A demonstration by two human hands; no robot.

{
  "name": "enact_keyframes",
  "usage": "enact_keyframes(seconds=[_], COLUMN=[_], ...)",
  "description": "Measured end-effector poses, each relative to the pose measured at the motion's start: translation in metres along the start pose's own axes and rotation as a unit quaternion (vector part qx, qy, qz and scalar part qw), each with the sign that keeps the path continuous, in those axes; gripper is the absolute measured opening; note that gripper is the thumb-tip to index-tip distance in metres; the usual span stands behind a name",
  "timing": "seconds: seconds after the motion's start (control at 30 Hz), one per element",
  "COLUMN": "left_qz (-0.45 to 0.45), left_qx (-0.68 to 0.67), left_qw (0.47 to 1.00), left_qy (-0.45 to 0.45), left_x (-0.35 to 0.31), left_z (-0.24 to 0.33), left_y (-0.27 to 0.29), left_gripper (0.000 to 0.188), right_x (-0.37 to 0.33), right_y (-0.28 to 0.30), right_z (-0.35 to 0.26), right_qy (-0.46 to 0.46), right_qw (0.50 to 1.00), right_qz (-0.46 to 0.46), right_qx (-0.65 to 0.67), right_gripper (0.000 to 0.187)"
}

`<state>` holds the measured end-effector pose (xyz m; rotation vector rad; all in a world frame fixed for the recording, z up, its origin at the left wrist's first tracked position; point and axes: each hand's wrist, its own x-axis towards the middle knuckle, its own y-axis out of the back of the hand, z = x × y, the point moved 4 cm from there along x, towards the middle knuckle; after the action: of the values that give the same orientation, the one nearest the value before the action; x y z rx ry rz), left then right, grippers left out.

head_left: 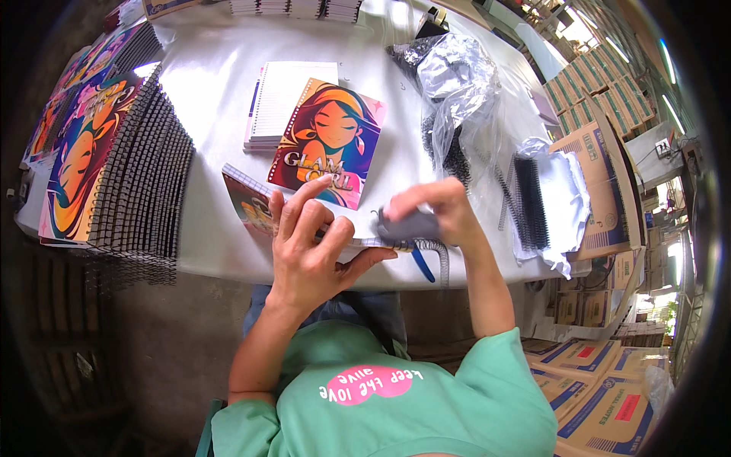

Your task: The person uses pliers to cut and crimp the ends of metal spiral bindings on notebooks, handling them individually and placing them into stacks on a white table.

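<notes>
My left hand (pixel 308 244) lies flat with fingers spread on a notebook (pixel 247 202) at the near edge of the white table (pixel 213 84), pressing it down. My right hand (pixel 430 209) grips a grey tool (pixel 411 226) over the notebook's right edge, where a black wire spiral (pixel 440 255) curves down. A blue handle (pixel 422 266) sticks out below the tool. Just beyond my hands lies a colourful cover (pixel 331 141) showing a cartoon girl, resting partly on a pile of lined white pages (pixel 282 99).
A long fanned stack of spiral-bound notebooks (pixel 114 167) fills the table's left side. Clear plastic bags with black spiral coils (pixel 461 99) and a loose coil (pixel 531 202) on white wrapping lie to the right. Cardboard boxes (pixel 601 175) stand at the right and on the floor.
</notes>
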<state>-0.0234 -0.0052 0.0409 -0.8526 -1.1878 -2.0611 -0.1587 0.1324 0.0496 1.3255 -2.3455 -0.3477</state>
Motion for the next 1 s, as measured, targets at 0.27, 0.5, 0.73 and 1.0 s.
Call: enact_keyframes(seconds=[0.27,0.5,0.73,1.0], left_qz=[-0.007,0.015,0.022,0.038], left_qx=[-0.007,-0.065,-0.119,0.033], left_qw=[1.000,0.998,0.992,0.995], left_qy=[-0.005,0.020,0.042,0.083], left_x=[0.004,0.002,-0.007,0.015], left_z=[0.000,-0.005,-0.009,-0.047], left_y=[0.006,0.004,0.002,0.035], left_gripper=[0.046,0.053,0.083,0.066], right_x=[0.000,0.011,0.011,0.030], right_y=[0.003,-0.010,-0.023,-0.031], right_z=[0.010,-0.001,-0.006,-0.014], right_qy=[0.001,0.148,0.177,0.226], right_qw=[0.997,0.970,0.904,0.908], right_qz=[0.082,0.017,0.030,-0.005], right_qx=[0.006,0.193,0.388,0.352], right_gripper=[0.008,0.010,0.015,0.022])
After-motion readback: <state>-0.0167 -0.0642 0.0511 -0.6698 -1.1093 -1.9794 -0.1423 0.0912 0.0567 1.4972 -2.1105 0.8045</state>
